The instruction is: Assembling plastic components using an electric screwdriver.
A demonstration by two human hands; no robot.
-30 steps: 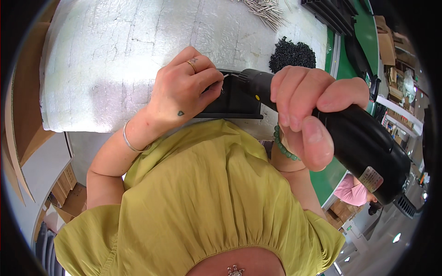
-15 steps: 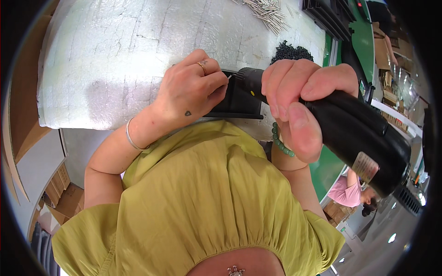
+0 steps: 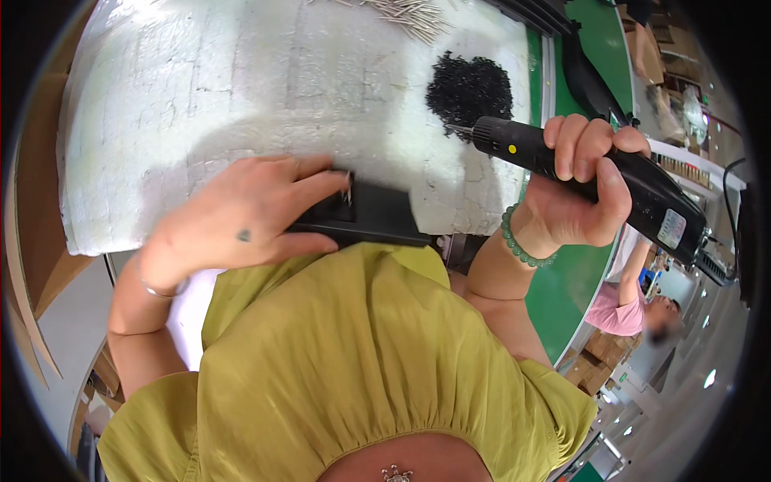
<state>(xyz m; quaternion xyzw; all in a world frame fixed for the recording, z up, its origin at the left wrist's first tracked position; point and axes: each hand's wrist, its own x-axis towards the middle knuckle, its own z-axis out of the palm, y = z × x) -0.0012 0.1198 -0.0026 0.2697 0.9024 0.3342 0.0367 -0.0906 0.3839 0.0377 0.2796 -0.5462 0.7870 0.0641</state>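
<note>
My right hand (image 3: 585, 173) is wrapped round a black electric screwdriver (image 3: 554, 153) held nearly level. Its thin metal bit points left, at the lower edge of a pile of small black screws (image 3: 470, 88). Whether the bit touches a screw I cannot tell. A black plastic part (image 3: 381, 213) with a raised edge lies at the near side of the work surface, against my shirt. My left hand (image 3: 249, 213), a little smeared by motion, grips its left end, thumb on the near edge and fingers across the top. A small shiny metal piece (image 3: 348, 186) shows by the fingertips.
White foam-like sheeting (image 3: 241, 88) covers the surface. Several thin metal pins (image 3: 418, 18) lie at the far edge. Black parts (image 3: 546, 14) are at the far right beside a green tabletop (image 3: 598, 56). A co-worker in pink (image 3: 618, 309) is at right.
The screwdriver has moved away from the black part to the screw pile, with my right hand still round it. My left hand and the black part have shifted left and nearer to me.
</note>
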